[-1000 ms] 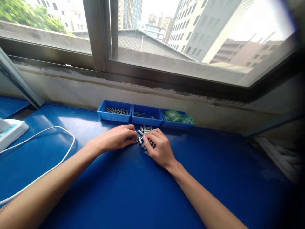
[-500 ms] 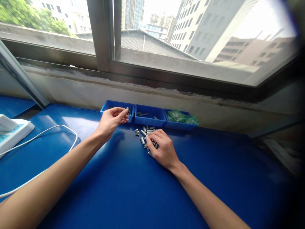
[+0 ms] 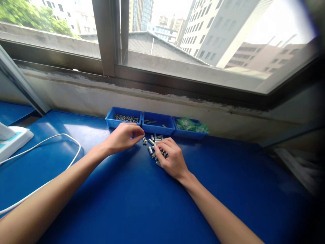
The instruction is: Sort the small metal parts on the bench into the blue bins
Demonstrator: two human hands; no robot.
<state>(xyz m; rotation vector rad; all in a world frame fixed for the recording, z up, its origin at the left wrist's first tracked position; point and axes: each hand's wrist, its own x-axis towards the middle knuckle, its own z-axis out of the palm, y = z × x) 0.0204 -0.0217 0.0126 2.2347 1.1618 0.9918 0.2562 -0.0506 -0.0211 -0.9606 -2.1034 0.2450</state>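
Observation:
My left hand [image 3: 125,136] is closed in a pinch just left of a few small screws [image 3: 145,141] on the table. Whatever its fingertips hold is too small to make out. My right hand [image 3: 172,157] rests over a heap of short metal cylinders [image 3: 150,150], covering part of it. Its thumb and fingers are pinched together, with a small bright bit showing at the tips that I cannot identify. Behind the left hand, many small screws [image 3: 127,118] lie in the left blue bin [image 3: 109,122].
The middle blue bin [image 3: 158,129] holds a few dark cylinders, and the right blue bin [image 3: 189,134] holds green plastic bags [image 3: 188,123]. They stand along the wall under the window. A white power strip [image 3: 19,140] and white cable [image 3: 61,134] lie at left on the blue table [image 3: 142,200].
My left hand has left the screw bin, coming down and to the right towards the loose screws. My right hand stays over the cylinders. The view has shifted slightly.

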